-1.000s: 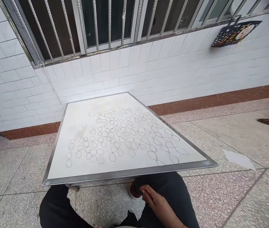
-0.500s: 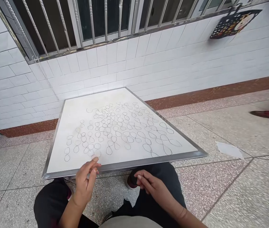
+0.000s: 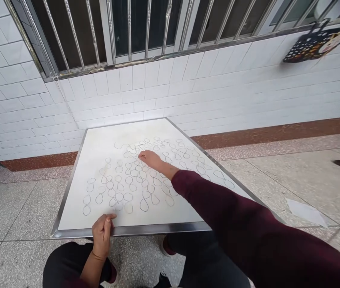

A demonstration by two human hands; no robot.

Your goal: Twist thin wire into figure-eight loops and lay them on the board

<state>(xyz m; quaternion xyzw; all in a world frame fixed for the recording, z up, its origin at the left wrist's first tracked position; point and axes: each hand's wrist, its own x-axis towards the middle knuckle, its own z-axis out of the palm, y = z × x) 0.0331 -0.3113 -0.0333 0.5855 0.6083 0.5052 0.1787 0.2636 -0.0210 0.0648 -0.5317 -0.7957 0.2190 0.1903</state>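
Dark loops (image 3: pixel 144 199) on white, my sleeve (image 3: pixel 236 208) maroon.
My bench (image 3: pixel 105 140) is white edged in silver-grey, many loops pairing into figure-eights. My trousers (image 3: pixel 65 264) are black. At twelve o'clock, silver bars (image 3: pixel 129 32) top a white-tiled wall (image 3: pixel 122 92) with a reddish-brown band (image 3: pixel 278 130) along its foot; at two o'clock, a black bag (image 3: pixel 311 47) carries pale spots. The floor (image 3: pixel 17 210) is speckled grey.
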